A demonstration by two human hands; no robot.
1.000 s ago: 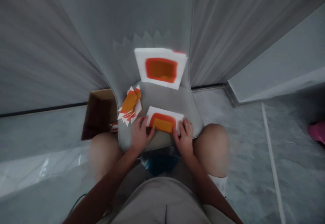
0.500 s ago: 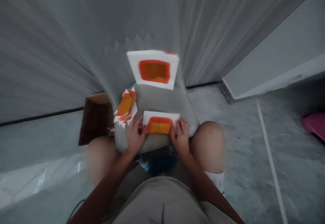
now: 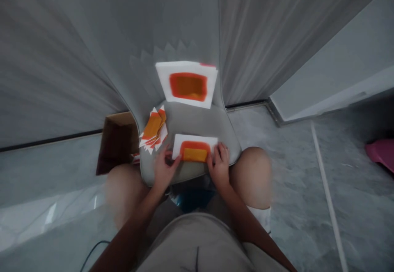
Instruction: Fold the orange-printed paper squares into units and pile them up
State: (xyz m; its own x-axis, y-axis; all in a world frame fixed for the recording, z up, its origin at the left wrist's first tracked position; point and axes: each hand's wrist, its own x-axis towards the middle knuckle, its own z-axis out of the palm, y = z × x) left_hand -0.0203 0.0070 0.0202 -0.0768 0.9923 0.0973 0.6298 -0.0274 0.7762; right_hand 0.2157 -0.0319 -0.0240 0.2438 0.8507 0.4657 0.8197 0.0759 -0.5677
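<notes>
A folded white paper sheet [image 3: 198,139] with a red-bordered orange panel lies near the front edge of a grey chair seat. My left hand [image 3: 164,167] is at its left end, fingers apart, thumb at the lower left corner. At the other end my right hand [image 3: 219,165] has its thumb and curled fingers closed about the paper's right edge. Behind it, a larger stack of white sheets [image 3: 161,77] with the same orange print leans against the backrest. A loose pile of folded orange-and-white papers [image 3: 153,129] rests on the seat's left side.
The grey chair [image 3: 181,120] stands between my knees. On the floor at left is an open cardboard box [image 3: 115,140] with some printed paper inside. A pink object [image 3: 381,152] lies at far right. Grey curtains [image 3: 255,33] hang behind.
My left hand has shifted slightly, its thumb now at the sheet's lower left corner. The right hand stays nearly where it was, and the sheet has hardly moved.
</notes>
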